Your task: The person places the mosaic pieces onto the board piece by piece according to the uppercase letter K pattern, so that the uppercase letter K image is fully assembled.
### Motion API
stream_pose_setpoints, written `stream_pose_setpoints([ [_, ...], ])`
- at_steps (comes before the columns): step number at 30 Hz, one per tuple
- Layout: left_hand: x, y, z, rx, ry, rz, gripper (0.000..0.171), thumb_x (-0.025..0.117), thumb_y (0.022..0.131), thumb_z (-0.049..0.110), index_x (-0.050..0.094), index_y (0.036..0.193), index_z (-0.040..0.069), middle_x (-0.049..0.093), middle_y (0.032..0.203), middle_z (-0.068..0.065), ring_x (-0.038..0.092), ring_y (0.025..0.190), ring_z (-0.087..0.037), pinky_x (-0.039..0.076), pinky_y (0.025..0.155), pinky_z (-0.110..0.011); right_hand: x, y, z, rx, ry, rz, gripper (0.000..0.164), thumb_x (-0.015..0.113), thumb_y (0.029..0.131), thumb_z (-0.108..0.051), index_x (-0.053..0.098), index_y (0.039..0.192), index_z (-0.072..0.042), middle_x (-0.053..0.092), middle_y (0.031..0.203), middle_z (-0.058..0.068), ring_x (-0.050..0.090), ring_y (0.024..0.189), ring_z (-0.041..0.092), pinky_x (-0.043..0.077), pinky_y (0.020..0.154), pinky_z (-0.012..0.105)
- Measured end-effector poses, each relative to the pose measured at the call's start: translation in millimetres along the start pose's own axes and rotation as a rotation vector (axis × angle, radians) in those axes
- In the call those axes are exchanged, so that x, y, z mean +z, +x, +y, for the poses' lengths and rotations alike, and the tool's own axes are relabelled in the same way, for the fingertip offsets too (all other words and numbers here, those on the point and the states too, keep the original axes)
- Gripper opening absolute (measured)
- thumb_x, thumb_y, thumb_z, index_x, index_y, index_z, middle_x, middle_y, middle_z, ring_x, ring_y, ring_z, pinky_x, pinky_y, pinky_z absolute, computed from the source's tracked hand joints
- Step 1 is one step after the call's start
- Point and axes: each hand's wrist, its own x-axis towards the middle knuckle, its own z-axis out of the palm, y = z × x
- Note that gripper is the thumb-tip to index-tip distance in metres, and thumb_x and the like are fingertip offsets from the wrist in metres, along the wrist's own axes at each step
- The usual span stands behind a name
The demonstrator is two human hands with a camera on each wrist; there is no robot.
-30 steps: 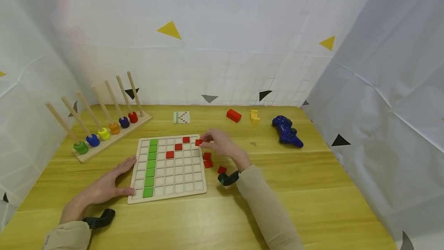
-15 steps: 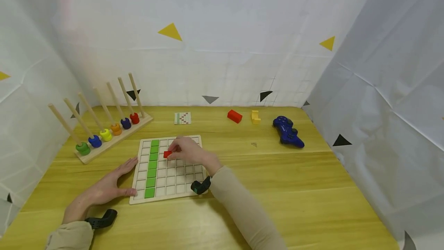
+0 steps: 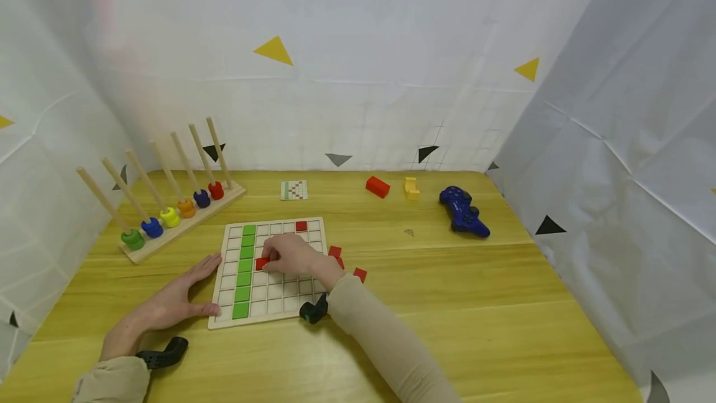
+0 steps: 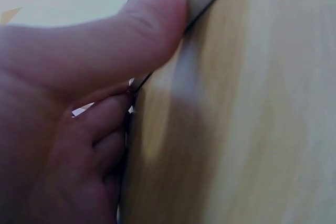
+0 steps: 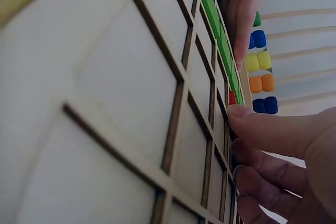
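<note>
A wooden grid board (image 3: 257, 310) lies on the table with a column of green tiles (image 3: 243, 278) near its left side. My right hand (image 3: 293, 257) is over the board and pinches a red tile (image 3: 261, 264) at a square just right of the green column. In the right wrist view the thumb (image 5: 262, 127) is against that red tile (image 5: 232, 98). Another red tile (image 3: 301, 226) sits in the top row; my hand hides part of the grid. My left hand (image 3: 168, 303) rests at the board's left edge, thumb and fingers spread along it.
Several loose red tiles (image 3: 360, 275) lie right of the board. A small pattern card (image 3: 294, 190), a red block (image 3: 377, 186), a yellow piece (image 3: 411, 189) and a blue game controller (image 3: 463, 211) are farther back. A peg rack (image 3: 184, 224) with coloured beads stands left.
My right hand has carried a red tile from the board's upper right edge leftward across the grid, then slightly nearer, to beside the green column. The left hand has stayed at the edge.
</note>
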Motion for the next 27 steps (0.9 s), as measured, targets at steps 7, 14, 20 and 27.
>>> stream_pose_setpoints([
  [7, 0.1, 0.2, -0.8, 0.001, 0.003, 0.003, 0.104, 0.078, 0.082, 0.047, 0.019, 0.161, 0.014, 0.010, 0.165, -0.025, 0.008, 0.147, -0.056, 0.011, 0.110, -0.077, -0.5, 0.0, -1.7, -0.016, -0.030, 0.008, 0.009, 0.074, 0.093, -0.024, 0.071, 0.096, -0.016, 0.064, 0.084, -0.010, 0.056, 0.078, 0.005, 0.044, 0.070, 0.015],
  [14, -0.1, -0.2, -0.3, 0.002, 0.009, 0.000, 0.104, 0.078, 0.083, 0.047, 0.019, 0.161, 0.013, 0.010, 0.166, -0.024, 0.008, 0.147, -0.056, 0.011, 0.110, -0.077, -1.6, 0.8, -4.0, 0.001, -0.024, 0.007, 0.007, 0.075, 0.091, -0.024, 0.073, 0.091, -0.017, 0.065, 0.083, -0.011, 0.056, 0.077, 0.004, 0.044, 0.069, 0.015],
  [20, -1.0, -0.7, 0.6, 0.009, 0.008, 0.000, 0.103, 0.078, 0.082, 0.047, 0.020, 0.161, 0.012, 0.010, 0.165, -0.024, 0.008, 0.147, -0.056, 0.012, 0.109, -0.077, -3.2, 2.2, -8.2, 0.009, -0.024, 0.002, 0.009, 0.076, 0.091, -0.025, 0.077, 0.094, -0.017, 0.067, 0.083, -0.012, 0.055, 0.078, 0.004, 0.043, 0.070, 0.015],
  [27, -1.2, 0.7, 0.6, -0.002, 0.015, -0.007, 0.104, 0.077, 0.083, 0.048, 0.019, 0.161, 0.014, 0.010, 0.166, -0.024, 0.008, 0.147, -0.056, 0.012, 0.109, -0.077, -1.4, 4.2, -7.3, 0.047, -0.020, -0.002, 0.010, 0.076, 0.090, -0.027, 0.077, 0.097, -0.019, 0.066, 0.083, -0.013, 0.055, 0.079, 0.004, 0.043, 0.070, 0.016],
])
